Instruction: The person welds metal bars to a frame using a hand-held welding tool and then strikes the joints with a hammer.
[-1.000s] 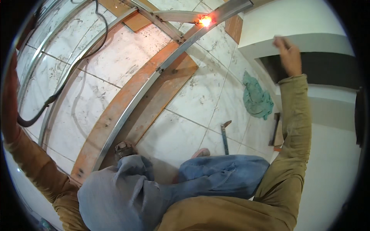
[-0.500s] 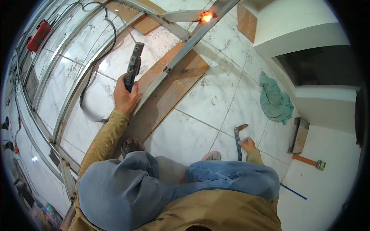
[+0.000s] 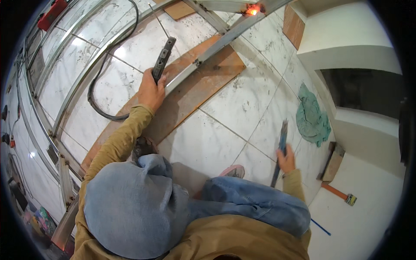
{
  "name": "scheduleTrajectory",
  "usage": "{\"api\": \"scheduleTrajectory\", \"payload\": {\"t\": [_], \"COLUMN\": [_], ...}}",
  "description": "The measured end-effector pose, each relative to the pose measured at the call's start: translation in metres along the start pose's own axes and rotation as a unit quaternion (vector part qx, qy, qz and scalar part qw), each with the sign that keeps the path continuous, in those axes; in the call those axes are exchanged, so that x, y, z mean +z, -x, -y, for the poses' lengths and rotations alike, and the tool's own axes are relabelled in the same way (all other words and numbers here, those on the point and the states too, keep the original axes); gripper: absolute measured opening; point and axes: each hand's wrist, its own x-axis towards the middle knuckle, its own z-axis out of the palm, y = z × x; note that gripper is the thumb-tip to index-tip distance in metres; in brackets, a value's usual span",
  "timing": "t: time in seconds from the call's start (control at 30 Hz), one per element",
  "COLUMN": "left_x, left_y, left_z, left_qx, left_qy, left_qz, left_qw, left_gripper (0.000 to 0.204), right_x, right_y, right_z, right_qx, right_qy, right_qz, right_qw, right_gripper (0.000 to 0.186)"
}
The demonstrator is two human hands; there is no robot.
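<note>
My left hand [image 3: 151, 90] grips a black electrode holder [image 3: 165, 53] with a thin rod [image 3: 159, 21] pointing up and away, above a plywood board [image 3: 207, 91]. A grey metal tube [image 3: 216, 43] of a frame crosses that board, and a red-orange glow [image 3: 253, 10] burns at a joint near the top. My right hand [image 3: 287, 158] is closed on a dark blue metal tool [image 3: 282, 138], its top pointing away over the white tiles, to the left of a green cloth [image 3: 312, 117]. My bent knees in jeans fill the bottom.
More frame tubes [image 3: 65, 108] and a looping black cable [image 3: 100, 112] lie at the left, with a red machine [image 3: 50, 16] at top left. At the right are a white wall with a dark recess [image 3: 359, 86], a metal piece [image 3: 334, 161] and an orange-handled brush [image 3: 338, 193].
My left hand came into view with the holder and moved up and right. My right hand dropped from near the wall to the floor tool, which is now lifted and swung upward in my grip.
</note>
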Motion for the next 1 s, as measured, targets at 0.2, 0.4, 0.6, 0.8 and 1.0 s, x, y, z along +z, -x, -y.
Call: {"api": "scheduleTrajectory", "payload": {"t": [0.2,0.4,0.6,0.8,1.0], "left_x": [-0.001,0.006,0.001,0.003,0.001], "left_y": [-0.006,-0.002,-0.005,-0.006,-0.006], "left_z": [0.028,0.002,0.016,0.008,0.016], "left_qx": [0.000,0.008,0.023,0.004,0.024], "left_qy": [-0.049,-0.050,-0.062,-0.060,-0.058], "left_qz": [-0.022,-0.036,-0.047,-0.032,-0.047], "left_qw": [0.999,0.998,0.997,0.998,0.997], "left_gripper": [0.040,0.043,0.042,0.042,0.043], "right_x": [-0.062,-0.060,-0.046,-0.036,-0.031], "right_y": [-0.047,-0.107,-0.164,-0.207,-0.210], "right_z": [0.232,0.285,0.296,0.279,0.284], "right_qx": [-0.033,-0.296,-0.315,-0.350,-0.373], "right_qy": [-0.002,0.099,-0.056,0.057,0.069], "right_qz": [0.108,-0.068,-0.033,-0.104,-0.131], "right_qw": [0.994,0.948,0.947,0.929,0.916], "right_gripper": [0.027,0.035,0.040,0.042,0.044]}}
